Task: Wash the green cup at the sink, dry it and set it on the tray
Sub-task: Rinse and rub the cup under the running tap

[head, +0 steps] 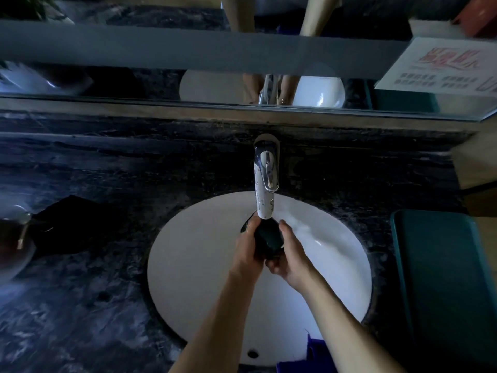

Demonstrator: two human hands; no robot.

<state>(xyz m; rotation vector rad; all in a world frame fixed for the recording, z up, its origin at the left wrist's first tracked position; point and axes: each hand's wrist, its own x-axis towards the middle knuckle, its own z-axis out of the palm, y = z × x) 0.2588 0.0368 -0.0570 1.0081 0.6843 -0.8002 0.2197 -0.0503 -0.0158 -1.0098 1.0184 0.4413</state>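
The dark green cup (269, 239) is held over the white sink (196, 265), right under the spout of the chrome tap (265, 181). My left hand (247, 250) grips its left side. My right hand (286, 255) wraps round its right side and bottom, thumb up along the wall. Both hands look wet. Much of the cup is hidden by my fingers and the spout. The green tray (443, 278) lies on the counter to the right of the sink.
A dark marble counter (94, 305) surrounds the sink. A black cloth (72, 224) lies at the left, with a glass object (16, 238) at the left edge. A mirror (215, 84) runs along the back, and a printed sheet (441, 65) sits at the upper right.
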